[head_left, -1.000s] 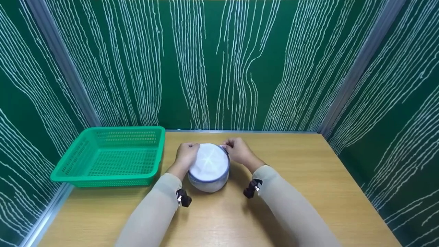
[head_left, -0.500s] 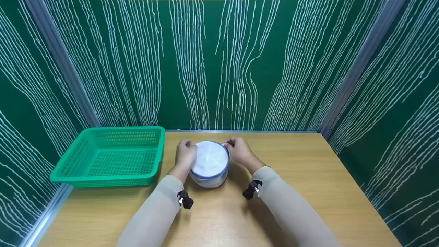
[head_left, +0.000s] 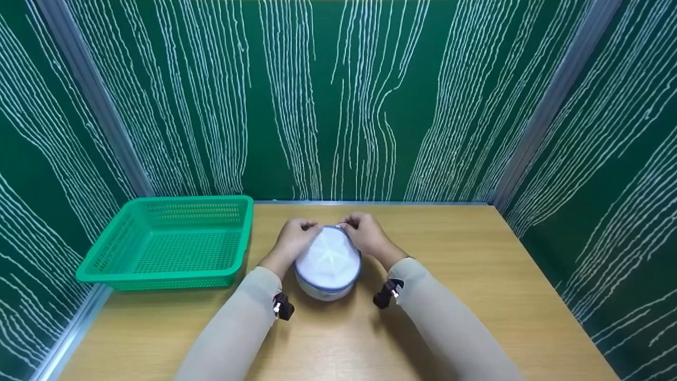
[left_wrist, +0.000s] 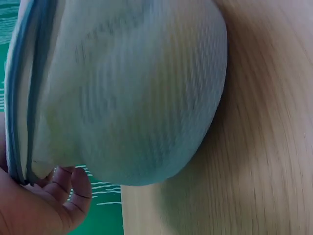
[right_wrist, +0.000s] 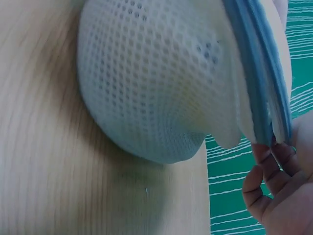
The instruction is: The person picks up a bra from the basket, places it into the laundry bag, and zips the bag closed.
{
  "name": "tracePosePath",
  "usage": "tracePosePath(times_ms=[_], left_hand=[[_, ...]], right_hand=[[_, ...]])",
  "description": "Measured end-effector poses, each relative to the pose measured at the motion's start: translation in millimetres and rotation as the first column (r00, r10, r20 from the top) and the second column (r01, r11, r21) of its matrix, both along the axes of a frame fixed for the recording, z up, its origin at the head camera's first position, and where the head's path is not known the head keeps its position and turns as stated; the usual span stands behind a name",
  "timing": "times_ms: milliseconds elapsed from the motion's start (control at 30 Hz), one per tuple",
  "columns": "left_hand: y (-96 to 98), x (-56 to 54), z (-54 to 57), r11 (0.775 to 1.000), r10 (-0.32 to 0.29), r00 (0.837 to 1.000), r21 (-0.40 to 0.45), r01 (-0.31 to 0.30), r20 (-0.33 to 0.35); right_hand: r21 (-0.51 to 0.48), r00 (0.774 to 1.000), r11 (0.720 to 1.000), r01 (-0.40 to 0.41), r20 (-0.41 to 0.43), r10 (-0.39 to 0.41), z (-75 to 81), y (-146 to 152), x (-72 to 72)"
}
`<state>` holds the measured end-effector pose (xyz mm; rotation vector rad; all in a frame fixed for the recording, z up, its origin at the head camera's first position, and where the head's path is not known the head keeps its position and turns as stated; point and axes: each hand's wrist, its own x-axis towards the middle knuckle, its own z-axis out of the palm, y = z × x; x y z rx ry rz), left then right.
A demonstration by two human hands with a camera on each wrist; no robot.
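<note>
A round white mesh laundry bag (head_left: 329, 259) with a blue-edged rim stands on the table between my hands. Its top is a pale fabric disc with star-like creases. Along the far left of the rim, my left hand (head_left: 292, 241) pinches the edge between thumb and fingers. My right hand (head_left: 368, 234) pinches the rim's far right, close to the left fingertips. Both wrist views show two parallel blue bands (right_wrist: 254, 73) round the rim, with fingers curled at their far end. Through the mesh side (left_wrist: 142, 93) I see a rounded, bulging body; what it contains is unclear.
A green plastic basket (head_left: 243, 254) with perforated sides sits at the left of the wooden table (head_left: 465, 296). Green walls (head_left: 418, 100) with white wavy lines enclose the back and both sides. Each wrist carries a small black camera (head_left: 283, 307).
My left hand has shifted right along the rim, nearer the right hand, and now pinches it. The bag has moved slightly right and towards me. My right hand has hardly moved.
</note>
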<state>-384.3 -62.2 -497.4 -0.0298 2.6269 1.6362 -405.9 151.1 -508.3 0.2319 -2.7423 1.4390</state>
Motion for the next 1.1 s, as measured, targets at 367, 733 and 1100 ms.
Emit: tracePosePath(times_ms=[367, 733, 1100], left_hand=[[-0.4, 1.8, -1.4, 0.999, 0.010, 1.000, -0.042, -0.009, 0.020], [-11.3, -32.5, -33.9, 1.000, -0.005, 0.998, 0.015, 0.004, 0.067], [-1.8, 2.3, -7.7, 0.997, 0.073, 0.995, -0.020, -0.072, 0.068]], right_hand=[[0.024, 0.999, 0.999, -0.046, -0.015, 0.046, 0.8, -2, 0.1], [0.036, 0.998, 0.998, -0.050, -0.043, 0.051, 0.3, -3, -0.5], [0.052, 0.997, 0.997, -0.058, -0.038, 0.060, 0.4, 0, 5.0]])
